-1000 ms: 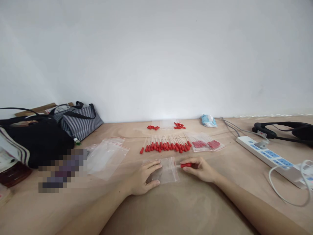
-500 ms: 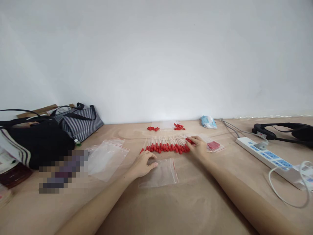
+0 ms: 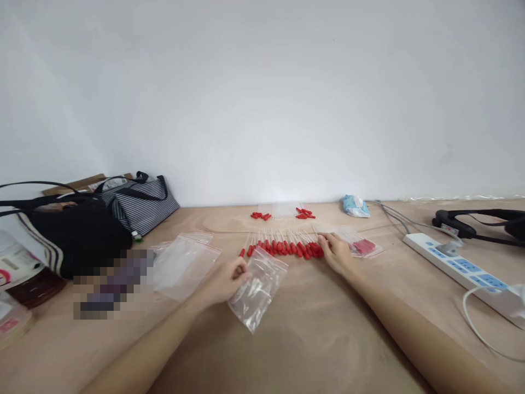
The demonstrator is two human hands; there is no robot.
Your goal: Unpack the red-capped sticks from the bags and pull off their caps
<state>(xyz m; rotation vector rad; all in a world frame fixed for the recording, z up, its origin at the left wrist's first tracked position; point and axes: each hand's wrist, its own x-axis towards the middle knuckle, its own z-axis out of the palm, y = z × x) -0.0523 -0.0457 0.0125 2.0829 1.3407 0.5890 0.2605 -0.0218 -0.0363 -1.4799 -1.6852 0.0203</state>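
Observation:
My left hand (image 3: 229, 278) pinches the upper left part of a clear zip-lock bag (image 3: 257, 290). The bag is tilted, with its lower corner hanging towards me. Just beyond it lies a row of thin pale sticks with red tips (image 3: 287, 249), the red ends facing me. At the right end of this row is my right hand (image 3: 337, 253), its fingers loosely bent and apart from a firm grip, touching or close beside the last red tips. Its fingertips are partly hidden. One red tip (image 3: 241, 252) stands slightly apart near my left hand.
More clear bags (image 3: 182, 268) lie left. Behind the row are two small red groups (image 3: 305, 213) and a flat clear bag (image 3: 284, 209). A bag with red pieces (image 3: 364, 246), a blue-white packet (image 3: 356, 206) and a power strip (image 3: 455, 268) are right. Bags (image 3: 150, 202) stand left.
My left hand has taken hold of the zip-lock bag, which lay flat before, and lifted and turned it. The right hand has let go of red tips at the row's right end.

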